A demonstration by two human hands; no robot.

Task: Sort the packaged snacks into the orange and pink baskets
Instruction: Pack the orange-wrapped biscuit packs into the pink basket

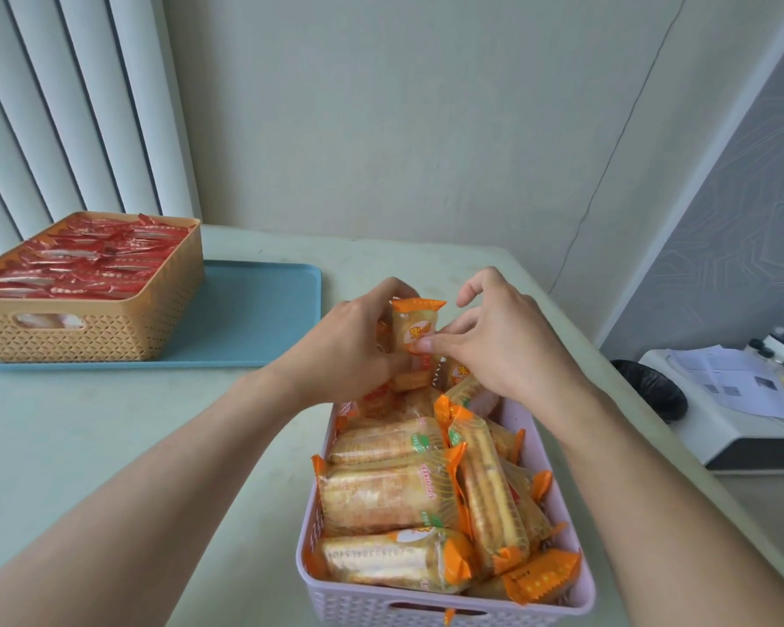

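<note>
A pink basket (426, 601) stands in front of me, filled with several orange-wrapped snack packs (390, 491). Over its far end my left hand (349, 350) grips an upright orange snack pack (415, 330) from the left. My right hand (503, 341) pinches the same pack from the right with thumb and finger. An orange basket (109, 328) at the far left holds several red-wrapped snack packs (82, 260).
The orange basket sits on a blue tray (254, 319) on the pale table (64, 436). Right of the table are a black bin (652, 386) and a white device with papers (734, 400). Vertical blinds hang at the back left.
</note>
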